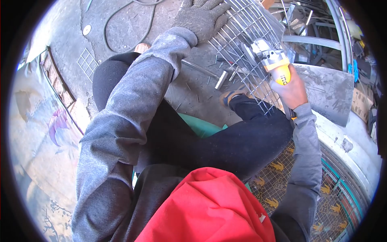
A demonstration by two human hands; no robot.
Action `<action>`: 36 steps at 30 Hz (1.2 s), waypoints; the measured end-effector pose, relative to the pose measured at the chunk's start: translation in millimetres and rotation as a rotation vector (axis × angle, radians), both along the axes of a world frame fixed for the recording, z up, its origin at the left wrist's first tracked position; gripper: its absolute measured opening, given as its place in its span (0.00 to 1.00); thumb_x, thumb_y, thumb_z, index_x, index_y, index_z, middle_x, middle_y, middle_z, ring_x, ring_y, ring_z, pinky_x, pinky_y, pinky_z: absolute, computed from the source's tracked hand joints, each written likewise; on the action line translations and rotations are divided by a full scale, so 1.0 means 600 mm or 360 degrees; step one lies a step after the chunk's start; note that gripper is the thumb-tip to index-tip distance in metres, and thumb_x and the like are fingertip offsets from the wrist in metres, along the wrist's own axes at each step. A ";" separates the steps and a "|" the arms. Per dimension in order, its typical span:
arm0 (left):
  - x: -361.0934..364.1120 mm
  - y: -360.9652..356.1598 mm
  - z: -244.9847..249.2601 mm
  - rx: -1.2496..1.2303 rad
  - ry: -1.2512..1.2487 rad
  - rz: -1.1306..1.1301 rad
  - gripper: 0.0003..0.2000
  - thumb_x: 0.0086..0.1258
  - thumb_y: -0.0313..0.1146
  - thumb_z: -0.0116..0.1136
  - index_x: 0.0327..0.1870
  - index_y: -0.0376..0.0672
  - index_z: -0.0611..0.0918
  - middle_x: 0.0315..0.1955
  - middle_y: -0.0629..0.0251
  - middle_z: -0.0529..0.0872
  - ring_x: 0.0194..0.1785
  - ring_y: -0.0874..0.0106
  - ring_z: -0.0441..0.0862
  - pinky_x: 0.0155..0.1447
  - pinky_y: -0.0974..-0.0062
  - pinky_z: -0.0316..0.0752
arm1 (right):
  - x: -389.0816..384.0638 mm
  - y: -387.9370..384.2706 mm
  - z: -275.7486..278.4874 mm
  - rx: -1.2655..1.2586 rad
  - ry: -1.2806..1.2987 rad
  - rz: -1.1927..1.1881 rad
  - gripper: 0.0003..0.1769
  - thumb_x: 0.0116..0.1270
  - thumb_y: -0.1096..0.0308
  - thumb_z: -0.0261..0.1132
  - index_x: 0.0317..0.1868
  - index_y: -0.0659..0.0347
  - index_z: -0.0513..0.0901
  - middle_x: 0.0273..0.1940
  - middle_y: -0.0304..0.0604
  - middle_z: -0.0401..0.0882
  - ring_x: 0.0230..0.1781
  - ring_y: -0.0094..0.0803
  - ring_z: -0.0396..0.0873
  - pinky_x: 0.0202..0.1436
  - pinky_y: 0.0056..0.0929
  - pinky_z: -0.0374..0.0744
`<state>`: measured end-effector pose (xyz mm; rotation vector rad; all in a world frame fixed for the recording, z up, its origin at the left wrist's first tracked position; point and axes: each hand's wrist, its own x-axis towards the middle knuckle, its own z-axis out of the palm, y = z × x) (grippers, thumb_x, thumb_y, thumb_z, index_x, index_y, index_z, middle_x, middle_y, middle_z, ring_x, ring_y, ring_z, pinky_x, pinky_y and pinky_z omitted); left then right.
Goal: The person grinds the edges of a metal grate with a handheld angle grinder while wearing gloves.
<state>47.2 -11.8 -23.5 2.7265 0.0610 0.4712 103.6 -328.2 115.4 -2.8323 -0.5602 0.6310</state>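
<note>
My right hand (291, 89) is bare and wraps round the body of a yellow and grey angle grinder (279, 68). The grinder's disc side faces left, right over the bars of a wire mesh panel (238, 30). This panel of crossed metal rods slants from the top of the view down to my right knee. My left hand (200, 18), in a grey work glove, lies with fingers spread at the panel's upper left edge. Below the panel, a hammer (220, 80) rests on the concrete floor among short cut rods.
A small mesh piece (87, 63) and a dark cable (107, 30) lie on the floor to the left. Metal scraps (314, 24) pile up at the upper right. A grey sheet (328, 90) stands beside my right arm. A patterned cloth (44, 109) lies far left.
</note>
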 end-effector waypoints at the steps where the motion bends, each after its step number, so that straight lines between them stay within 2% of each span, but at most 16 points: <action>1: 0.000 0.000 -0.001 0.0002 0.0008 0.0004 0.27 0.86 0.52 0.43 0.79 0.49 0.73 0.79 0.56 0.73 0.83 0.52 0.66 0.85 0.39 0.50 | 0.003 -0.004 0.000 -0.0002 -0.0003 0.0002 0.40 0.56 0.58 0.74 0.70 0.63 0.76 0.46 0.60 0.88 0.44 0.51 0.89 0.50 0.42 0.83; 4: 0.000 0.000 0.001 -0.0010 0.0028 0.0000 0.27 0.86 0.52 0.43 0.79 0.49 0.73 0.79 0.56 0.73 0.83 0.52 0.66 0.85 0.39 0.50 | 0.016 -0.028 0.005 -0.0043 -0.0088 -0.0067 0.37 0.58 0.59 0.74 0.68 0.63 0.77 0.46 0.58 0.89 0.44 0.50 0.89 0.50 0.41 0.83; 6: 0.001 0.000 0.002 -0.0022 0.0042 -0.0006 0.27 0.86 0.52 0.43 0.79 0.49 0.73 0.79 0.56 0.73 0.83 0.52 0.66 0.85 0.39 0.50 | 0.021 -0.045 0.013 0.0011 -0.0109 -0.0141 0.35 0.59 0.59 0.74 0.66 0.63 0.78 0.47 0.54 0.89 0.46 0.45 0.89 0.51 0.39 0.83; 13: 0.002 -0.001 -0.002 -0.0024 0.0000 0.0008 0.27 0.86 0.52 0.44 0.79 0.49 0.74 0.79 0.56 0.73 0.83 0.52 0.66 0.85 0.39 0.50 | 0.031 -0.087 0.009 0.0148 -0.0046 -0.0278 0.35 0.58 0.60 0.75 0.65 0.64 0.79 0.50 0.48 0.88 0.49 0.37 0.87 0.54 0.36 0.82; 19: -0.001 0.000 0.003 -0.0022 0.0008 -0.0002 0.27 0.85 0.51 0.45 0.78 0.48 0.74 0.79 0.55 0.73 0.82 0.51 0.66 0.85 0.39 0.51 | 0.021 -0.058 -0.010 0.0096 -0.0108 -0.0100 0.35 0.58 0.59 0.75 0.66 0.61 0.79 0.47 0.52 0.89 0.45 0.44 0.89 0.52 0.38 0.82; 21: -0.001 0.001 0.003 -0.0016 -0.0002 -0.0011 0.27 0.85 0.51 0.45 0.78 0.48 0.75 0.79 0.55 0.73 0.82 0.51 0.67 0.84 0.38 0.51 | 0.015 -0.036 -0.005 0.0018 -0.0206 -0.0063 0.34 0.59 0.57 0.74 0.65 0.59 0.79 0.45 0.57 0.89 0.44 0.52 0.89 0.49 0.42 0.83; 22: -0.002 0.001 0.001 -0.0022 -0.0009 -0.0010 0.27 0.85 0.51 0.45 0.78 0.48 0.74 0.79 0.55 0.73 0.82 0.51 0.67 0.84 0.38 0.51 | 0.014 -0.029 -0.003 0.0018 -0.0208 -0.0069 0.34 0.59 0.57 0.74 0.65 0.59 0.79 0.45 0.57 0.89 0.44 0.52 0.89 0.49 0.42 0.83; 24: 0.001 0.000 0.002 -0.0031 -0.0022 -0.0011 0.27 0.85 0.50 0.46 0.78 0.48 0.74 0.79 0.55 0.73 0.82 0.51 0.67 0.84 0.38 0.51 | 0.013 -0.017 0.002 -0.0158 -0.0243 0.0001 0.34 0.59 0.55 0.74 0.64 0.59 0.77 0.45 0.60 0.89 0.44 0.59 0.89 0.47 0.49 0.83; 25: 0.000 0.001 0.003 -0.0028 -0.0021 -0.0015 0.27 0.85 0.50 0.46 0.78 0.48 0.74 0.79 0.55 0.73 0.82 0.51 0.67 0.84 0.38 0.51 | 0.010 -0.011 0.001 -0.0159 -0.0245 0.0002 0.34 0.59 0.55 0.74 0.64 0.59 0.77 0.45 0.60 0.89 0.44 0.59 0.89 0.47 0.49 0.83; 27: -0.001 0.001 0.003 -0.0025 -0.0017 -0.0016 0.27 0.85 0.50 0.46 0.78 0.48 0.74 0.79 0.55 0.73 0.82 0.51 0.67 0.84 0.38 0.51 | 0.005 -0.002 -0.002 -0.0264 -0.0342 0.0027 0.33 0.59 0.54 0.75 0.61 0.58 0.76 0.45 0.63 0.89 0.43 0.63 0.88 0.46 0.55 0.82; 34: -0.002 0.000 0.001 -0.0054 -0.0001 -0.0013 0.27 0.85 0.50 0.45 0.78 0.48 0.74 0.79 0.55 0.73 0.82 0.51 0.66 0.84 0.38 0.51 | -0.003 -0.010 -0.002 -0.0377 -0.0461 0.0014 0.31 0.61 0.56 0.74 0.61 0.58 0.75 0.46 0.63 0.89 0.44 0.64 0.87 0.47 0.58 0.82; 36: 0.002 0.001 0.003 -0.0068 0.0009 -0.0010 0.27 0.85 0.50 0.45 0.78 0.47 0.74 0.79 0.55 0.72 0.83 0.51 0.66 0.85 0.38 0.50 | 0.001 -0.018 -0.001 -0.0401 -0.0479 0.0074 0.33 0.61 0.56 0.75 0.63 0.58 0.73 0.47 0.62 0.89 0.44 0.64 0.87 0.47 0.58 0.82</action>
